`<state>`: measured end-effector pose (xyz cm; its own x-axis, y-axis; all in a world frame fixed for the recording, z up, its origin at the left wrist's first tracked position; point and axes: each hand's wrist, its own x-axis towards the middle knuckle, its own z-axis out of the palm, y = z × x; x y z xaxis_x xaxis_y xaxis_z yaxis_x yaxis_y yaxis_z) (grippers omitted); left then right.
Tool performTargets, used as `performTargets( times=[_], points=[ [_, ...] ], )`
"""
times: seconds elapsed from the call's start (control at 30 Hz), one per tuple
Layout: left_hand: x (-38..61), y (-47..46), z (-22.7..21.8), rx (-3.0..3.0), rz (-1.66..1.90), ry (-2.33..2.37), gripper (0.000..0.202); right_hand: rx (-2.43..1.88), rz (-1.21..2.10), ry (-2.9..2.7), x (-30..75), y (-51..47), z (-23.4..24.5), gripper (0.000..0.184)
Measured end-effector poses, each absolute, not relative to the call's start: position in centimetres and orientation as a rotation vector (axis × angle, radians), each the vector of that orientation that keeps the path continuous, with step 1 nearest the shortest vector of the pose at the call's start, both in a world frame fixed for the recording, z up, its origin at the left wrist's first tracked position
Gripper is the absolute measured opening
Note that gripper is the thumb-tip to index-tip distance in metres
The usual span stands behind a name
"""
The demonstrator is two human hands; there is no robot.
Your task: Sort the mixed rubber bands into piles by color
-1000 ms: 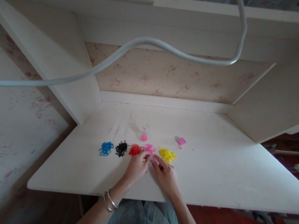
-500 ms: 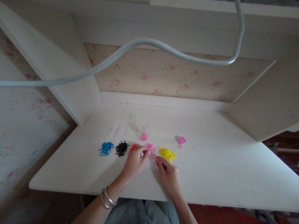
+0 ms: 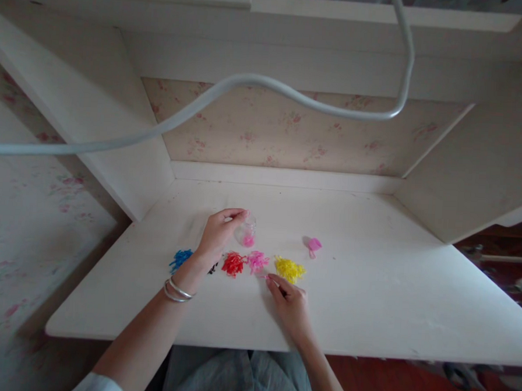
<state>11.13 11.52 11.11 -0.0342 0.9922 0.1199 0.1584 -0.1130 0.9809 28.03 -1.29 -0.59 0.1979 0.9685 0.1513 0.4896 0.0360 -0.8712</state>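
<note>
My left hand [image 3: 217, 234] reaches over the piles, thumb and fingertips pinched at the mouth of a small clear jar [image 3: 252, 223] with pink pieces in its bottom. What sits between those fingertips is too small to make out. Low over the table, my right hand [image 3: 292, 305] pinches a thin pink rubber band [image 3: 262, 275]. Close to it lie a pink pile of bands [image 3: 257, 260] and a yellow pile [image 3: 289, 270]. A red pile [image 3: 233, 264] is left of the pink one. My left forearm partly covers the black pile [image 3: 213, 269] and the blue pile [image 3: 181, 259].
A small pink object with a narrow tail [image 3: 314, 245] lies right of the jar on the white table [image 3: 369, 294]. A thick pale cable [image 3: 249, 80] crosses the upper view. White side panels [image 3: 460, 153] and a papered back wall [image 3: 291, 127] enclose the table.
My left hand has moved up and left from the pink pile to the jar's mouth, uncovering the red pile. The jar looks slightly tilted. My right hand stays nearly in place.
</note>
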Motion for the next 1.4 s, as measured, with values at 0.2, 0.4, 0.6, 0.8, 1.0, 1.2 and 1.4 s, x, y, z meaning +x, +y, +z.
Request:
performTargets(
  times=[0.2, 0.4, 0.6, 0.8, 1.0, 1.2, 1.4],
  points=[
    [11.5, 12.6, 10.9, 1.385, 1.25, 1.29, 0.039, -1.612, 0.681, -1.428, 28.1, -1.3, -0.2, 0.039],
    [11.6, 12.8, 10.2, 1.496, 1.234, 1.305, 0.034, -1.614, 0.679, -1.426, 28.1, -1.3, -0.2, 0.041],
    [11.7, 12.9, 9.6, 1.499, 1.201, 1.295, 0.034, -1.613, 0.68, -1.421, 28.1, -1.2, -0.5, 0.038],
    [11.8, 12.6, 9.5, 1.461, 1.199, 1.315, 0.029, -1.609, 0.675, -1.416, 28.1, -1.3, -0.4, 0.041],
    [11.7, 12.6, 9.5, 1.456, 1.194, 1.316, 0.027, -1.622, 0.667, -1.423, 28.1, -1.3, -0.4, 0.041],
    [10.9, 11.4, 9.6, 1.449, 1.197, 1.332, 0.029, -1.619, 0.674, -1.419, 28.1, -1.3, -0.3, 0.041],
    [10.1, 5.6, 6.5, 1.487, 1.018, 1.317, 0.031, -1.589, 0.734, -1.383, 28.0, -1.4, -0.3, 0.037]
  ],
)
